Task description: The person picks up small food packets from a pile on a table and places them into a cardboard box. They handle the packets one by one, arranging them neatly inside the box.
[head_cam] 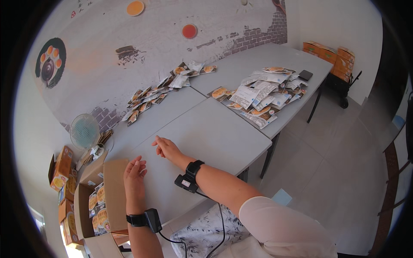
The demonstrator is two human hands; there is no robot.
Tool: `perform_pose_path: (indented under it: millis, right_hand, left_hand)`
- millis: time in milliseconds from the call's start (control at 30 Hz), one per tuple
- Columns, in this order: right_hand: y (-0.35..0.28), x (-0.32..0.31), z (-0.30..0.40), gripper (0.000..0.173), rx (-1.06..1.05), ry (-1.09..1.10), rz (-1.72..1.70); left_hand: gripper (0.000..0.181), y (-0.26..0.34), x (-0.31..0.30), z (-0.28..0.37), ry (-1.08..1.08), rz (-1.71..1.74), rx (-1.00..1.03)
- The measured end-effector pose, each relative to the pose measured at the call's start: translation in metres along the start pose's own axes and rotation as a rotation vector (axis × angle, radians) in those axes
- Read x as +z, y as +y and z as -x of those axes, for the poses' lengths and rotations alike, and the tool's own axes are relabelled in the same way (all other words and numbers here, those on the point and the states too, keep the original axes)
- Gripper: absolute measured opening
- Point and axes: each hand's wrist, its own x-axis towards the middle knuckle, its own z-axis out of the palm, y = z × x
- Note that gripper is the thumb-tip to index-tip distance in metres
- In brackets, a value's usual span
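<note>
Both hands hover over the near part of a grey table [206, 129]. My left hand [135, 172] holds nothing, its fingers loosely curled, beside the flap of an open cardboard box [116, 193]. Inside that box are printed food packets [98, 206]. To its right, my right hand [166, 148] is empty too, fingers partly bent and apart. A heap of food packets [264, 93] lies on the table at the right, some with the pale back up. Along the wall runs a row of similar packets [151, 96]. Black devices with cables are strapped to both wrists.
A small fan [84, 131] stands at the left by the wall. Orange cartons [63, 167] are stacked behind the open box. More orange cartons [326, 54] sit on a black cart [338, 84] beyond the table. A dark flat object [305, 75] lies near the heap.
</note>
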Motion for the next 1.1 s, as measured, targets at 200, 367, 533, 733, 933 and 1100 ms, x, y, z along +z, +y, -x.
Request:
perform_pose_path:
  millis: [200,367,533,733,933,1100]
  right_hand:
    - [-0.007,-0.016,-0.002,0.046,-0.049,0.124,-0.044]
    - [-0.016,-0.028,-0.003,0.036,-0.047,0.303,-0.193]
    - [-0.054,-0.066,-0.004,0.025,-0.373,0.712,-0.375]
    - [-0.083,-0.124,0.03,0.044,-0.585,1.004,-0.325]
    - [-0.111,-0.186,0.068,0.052,-0.489,1.164,-0.427]
    - [-0.109,-0.218,0.064,0.049,-0.387,1.067,-0.588]
  left_hand:
    - [0.031,-0.071,0.018,-0.027,-0.076,0.324,-0.121]
    - [0.032,-0.073,0.016,-0.024,-0.166,0.46,-0.131]
    - [0.035,-0.078,0.003,-0.027,-0.19,0.544,-0.132]
    - [0.035,-0.076,0.003,-0.027,-0.186,0.614,-0.137]
    - [0.035,-0.079,0.004,-0.029,-0.218,0.653,-0.151]
    - [0.035,-0.078,0.004,-0.029,-0.221,0.636,-0.168]
